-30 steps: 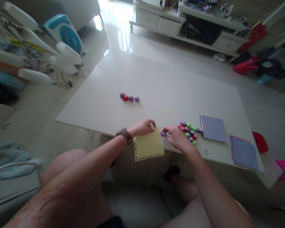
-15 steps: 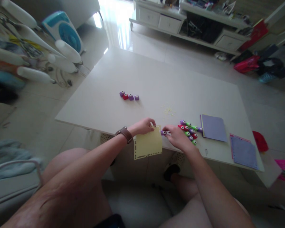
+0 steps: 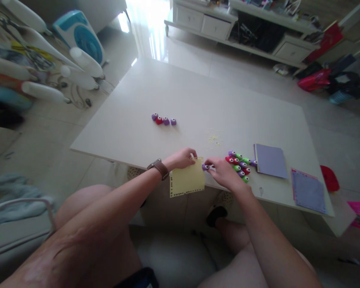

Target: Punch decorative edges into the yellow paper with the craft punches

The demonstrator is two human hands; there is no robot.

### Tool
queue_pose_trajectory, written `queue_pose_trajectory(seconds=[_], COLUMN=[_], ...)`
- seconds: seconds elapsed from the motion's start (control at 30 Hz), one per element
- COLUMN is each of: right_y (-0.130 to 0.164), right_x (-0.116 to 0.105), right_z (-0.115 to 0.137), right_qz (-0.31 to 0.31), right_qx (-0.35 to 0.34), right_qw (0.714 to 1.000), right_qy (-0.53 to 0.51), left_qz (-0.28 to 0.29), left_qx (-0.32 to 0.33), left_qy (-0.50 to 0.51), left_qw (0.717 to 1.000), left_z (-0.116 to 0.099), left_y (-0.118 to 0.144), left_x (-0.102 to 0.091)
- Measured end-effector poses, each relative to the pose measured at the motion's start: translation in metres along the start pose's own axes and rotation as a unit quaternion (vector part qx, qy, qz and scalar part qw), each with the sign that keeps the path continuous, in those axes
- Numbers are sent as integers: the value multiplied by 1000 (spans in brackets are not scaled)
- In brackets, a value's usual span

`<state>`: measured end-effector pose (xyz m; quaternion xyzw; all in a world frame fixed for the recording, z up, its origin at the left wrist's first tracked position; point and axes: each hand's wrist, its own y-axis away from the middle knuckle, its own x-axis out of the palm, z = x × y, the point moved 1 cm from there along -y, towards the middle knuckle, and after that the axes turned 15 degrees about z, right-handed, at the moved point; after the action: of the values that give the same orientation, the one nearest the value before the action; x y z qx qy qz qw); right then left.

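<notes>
A yellow sheet of paper (image 3: 187, 182), with small punched holes along its edges, is pinched at its far edge by my left hand (image 3: 183, 157). Part of the sheet juts over the near table edge. Fingers of my right hand (image 3: 224, 171) close around a small purple paper punch (image 3: 205, 167) at the sheet's right edge. Whether the paper sits inside its slot I cannot tell. Just right of that hand lie several red, green and purple punches (image 3: 242, 164) in a cluster. Farther left on the table stands a short row of purple and red punches (image 3: 166, 121).
Tiny yellow paper bits (image 3: 213, 139) are scattered on the white table (image 3: 228, 108). To the right lie a stack of purple paper (image 3: 271, 161) and a punched purple sheet (image 3: 309, 192) over a pink one. A blue-and-white fan (image 3: 81, 38) stands on the floor at left.
The yellow sheet's near edge has risen slightly in view. Both hands stay in nearly the same place, with the punch still at the sheet's right edge.
</notes>
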<state>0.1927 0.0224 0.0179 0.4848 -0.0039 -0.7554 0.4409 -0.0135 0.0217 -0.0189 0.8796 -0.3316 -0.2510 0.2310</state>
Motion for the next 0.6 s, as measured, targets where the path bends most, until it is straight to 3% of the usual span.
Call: queue_pose_trajectory(seconds=[0.3,0.6], right_y=[-6,-11], right_x=[11,18], right_z=[3,-2], right_qz=[20,12], right_qx=[4,0], right_qw=[1000,1000], right_qy=[9,1], left_qz=[-31,-103], left_qx=[3,63], left_qy=[-29,-193], left_qw=[999,974], left_z=[1,3], left_y=[-2,3], left_x=[4,17])
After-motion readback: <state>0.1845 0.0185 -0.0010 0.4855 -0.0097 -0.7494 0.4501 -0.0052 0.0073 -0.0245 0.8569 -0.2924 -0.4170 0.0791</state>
